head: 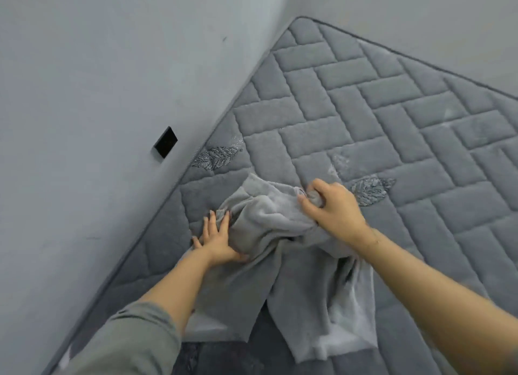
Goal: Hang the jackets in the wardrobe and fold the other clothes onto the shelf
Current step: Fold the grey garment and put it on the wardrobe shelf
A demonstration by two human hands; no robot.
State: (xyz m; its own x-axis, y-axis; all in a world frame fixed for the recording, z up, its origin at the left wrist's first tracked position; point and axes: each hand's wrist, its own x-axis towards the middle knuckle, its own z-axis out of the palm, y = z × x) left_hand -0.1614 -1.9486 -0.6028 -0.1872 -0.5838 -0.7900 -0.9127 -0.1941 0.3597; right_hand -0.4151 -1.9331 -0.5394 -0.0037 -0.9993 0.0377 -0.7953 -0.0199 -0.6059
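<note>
Under the flat left hand [217, 241], grey trousers [280, 251] lie bunched in the gripping right hand [333, 206]

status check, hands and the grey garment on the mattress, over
Left hand flat, pressing the grey garment onto the quilted mattress. Right hand gripping a bunched edge of it. Garment crumpled, not yet folded. Nothing in the way.

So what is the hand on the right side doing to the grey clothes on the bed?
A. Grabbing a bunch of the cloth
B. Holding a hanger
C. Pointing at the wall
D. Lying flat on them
A. The right hand has its fingers curled round a bunched fold of the grey garment on the mattress, while the left hand presses flat on it.
</note>
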